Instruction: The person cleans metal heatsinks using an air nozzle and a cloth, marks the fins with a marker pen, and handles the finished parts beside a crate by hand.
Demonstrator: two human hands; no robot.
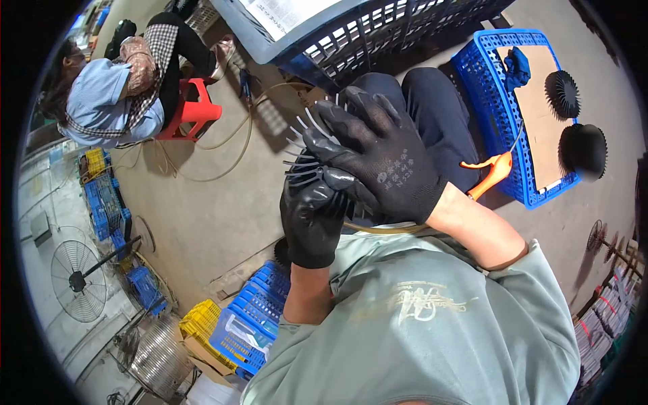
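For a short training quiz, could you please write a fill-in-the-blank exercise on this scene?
The left hand and right hand, holding a finned part, wear ____ gloves.
The blue crate on the right bears ____ round finned pieces.
The tool beside it is mainly ____ in colour.

Missing words: black; two; orange.

Gloved fingers point(347, 123) hide much of the finned part point(305, 164); the lower black disc point(583, 152) looks blurred.

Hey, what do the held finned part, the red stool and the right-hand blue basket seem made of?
Finned part: probably dark metal, its thin, separate fins catching glints. Red stool: likely smooth moulded plastic, evenly coloured. Blue basket: apparently plastic, slightly glossy, with perforated walls.
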